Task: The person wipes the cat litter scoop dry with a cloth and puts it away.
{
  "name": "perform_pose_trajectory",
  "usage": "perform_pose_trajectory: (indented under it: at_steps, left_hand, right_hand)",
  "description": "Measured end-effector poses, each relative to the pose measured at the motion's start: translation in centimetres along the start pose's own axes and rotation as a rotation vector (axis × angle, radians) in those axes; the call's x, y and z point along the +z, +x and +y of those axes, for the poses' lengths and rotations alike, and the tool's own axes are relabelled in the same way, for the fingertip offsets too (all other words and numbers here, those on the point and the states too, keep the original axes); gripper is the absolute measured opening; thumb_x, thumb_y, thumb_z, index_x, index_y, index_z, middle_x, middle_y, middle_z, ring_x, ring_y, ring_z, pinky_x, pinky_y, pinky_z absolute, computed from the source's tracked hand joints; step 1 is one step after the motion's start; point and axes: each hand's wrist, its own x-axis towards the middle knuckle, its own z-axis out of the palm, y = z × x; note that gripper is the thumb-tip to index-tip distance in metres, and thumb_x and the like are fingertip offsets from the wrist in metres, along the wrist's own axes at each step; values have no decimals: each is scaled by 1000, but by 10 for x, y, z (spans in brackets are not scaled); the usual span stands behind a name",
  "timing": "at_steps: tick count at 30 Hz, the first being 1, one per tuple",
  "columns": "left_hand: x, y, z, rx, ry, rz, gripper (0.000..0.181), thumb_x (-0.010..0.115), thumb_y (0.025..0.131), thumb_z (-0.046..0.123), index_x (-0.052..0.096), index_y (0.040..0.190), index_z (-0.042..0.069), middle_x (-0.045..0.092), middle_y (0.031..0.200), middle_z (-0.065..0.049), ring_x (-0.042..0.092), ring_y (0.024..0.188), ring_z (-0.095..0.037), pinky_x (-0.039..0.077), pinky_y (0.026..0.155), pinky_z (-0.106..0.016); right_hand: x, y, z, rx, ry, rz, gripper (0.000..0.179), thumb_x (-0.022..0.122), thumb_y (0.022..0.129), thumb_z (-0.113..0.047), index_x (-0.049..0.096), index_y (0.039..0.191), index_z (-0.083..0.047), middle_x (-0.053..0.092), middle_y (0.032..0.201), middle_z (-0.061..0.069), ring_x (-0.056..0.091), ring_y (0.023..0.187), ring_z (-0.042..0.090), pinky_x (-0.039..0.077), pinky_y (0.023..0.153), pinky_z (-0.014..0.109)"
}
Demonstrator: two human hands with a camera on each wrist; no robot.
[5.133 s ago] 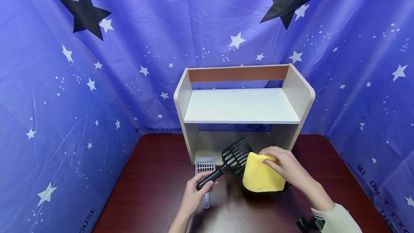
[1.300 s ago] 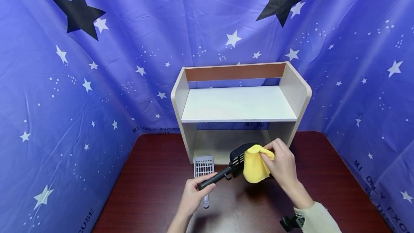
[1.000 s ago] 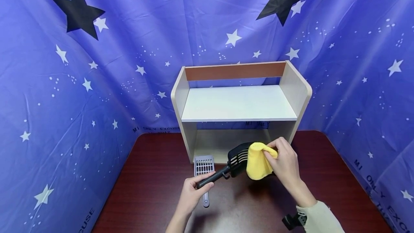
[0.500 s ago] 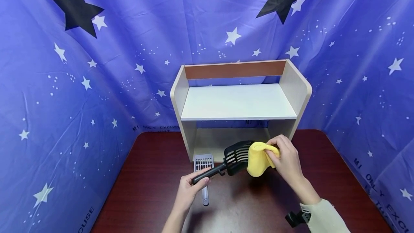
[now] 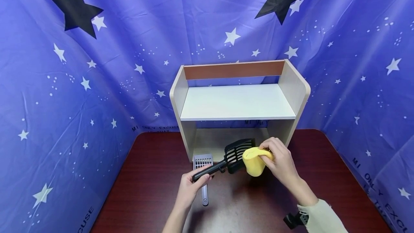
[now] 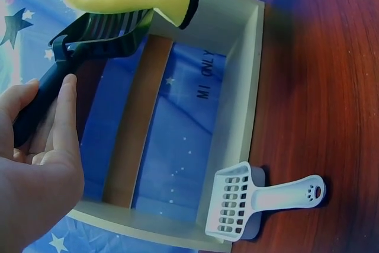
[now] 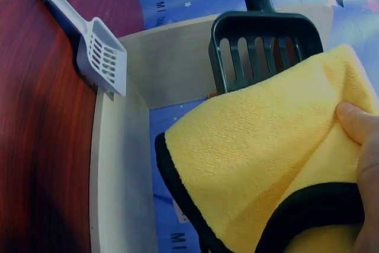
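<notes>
My left hand (image 5: 189,186) grips the black handle of a slotted litter scoop (image 5: 235,154), held tilted above the table with its head toward the right. In my right hand (image 5: 279,159) a yellow cloth (image 5: 253,163) with dark edging is pinched between thumb and fingers. The cloth hangs folded at the scoop's right end and, in the right wrist view, overlaps the lower part of the slotted head (image 7: 263,45). Below my left hand lies a second, grey-white litter scoop (image 5: 205,195), its slotted head at the shelf's front edge; in the left wrist view its handle (image 6: 290,194) shows a paw print.
A two-tier shelf unit (image 5: 237,101) with pale side panels stands at the back of the dark red table (image 5: 145,190). Behind and beside the table hangs a blue curtain (image 5: 106,92) with stars. A dark wrist device (image 5: 295,220) sits by my right sleeve.
Five seconds ago the cloth hung wider and lower; it is now bunched smaller at the scoop's end. Since half a second ago, my right hand and the cloth have shifted slightly left.
</notes>
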Motion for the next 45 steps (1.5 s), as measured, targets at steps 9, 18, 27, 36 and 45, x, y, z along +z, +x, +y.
perform_pose_trajectory:
  at_steps: [9, 18, 27, 36, 45]
  left_hand:
    - [5, 2, 1, 8, -23, 20, 42, 64, 92, -3, 53, 128, -21, 57, 130, -38, 73, 100, -13, 57, 91, -27]
    - [14, 2, -2, 6, -5, -19, 43, 64, 92, -1, 53, 129, -19, 55, 132, -38, 71, 104, -10, 57, 92, -25]
    - [19, -2, -3, -41, -3, -36, 46, 64, 93, 0, 50, 131, -20, 55, 134, -36, 70, 105, -8, 57, 93, -25]
    - [18, -4, -3, -39, 18, -59, 44, 67, 91, 1, 55, 129, -18, 56, 134, -35, 69, 106, -7, 57, 93, -27]
    - [16, -5, -3, -29, 78, -84, 43, 68, 90, 3, 58, 128, -15, 61, 130, -29, 70, 103, -6, 57, 91, -24]
  right_hand:
    - [7, 3, -7, -98, 73, 9, 15, 73, 87, -17, 64, 91, -6, 63, 89, 0, 51, 84, 12, 40, 73, 20]
    - [11, 9, -20, -140, 122, -7, 22, 73, 72, 2, 64, 89, -9, 64, 89, 0, 53, 84, 12, 42, 75, 20]
    - [13, 7, -21, -100, 76, -14, 17, 78, 76, -6, 64, 85, -9, 57, 79, -3, 46, 76, 9, 37, 68, 18]
    - [18, 5, -19, -59, 21, -35, 21, 80, 74, -6, 60, 81, -9, 53, 76, -3, 43, 75, 8, 35, 65, 17]
    - [21, 4, -17, -66, -48, -65, 26, 83, 73, -6, 58, 81, -11, 50, 76, -4, 39, 74, 6, 31, 63, 16]
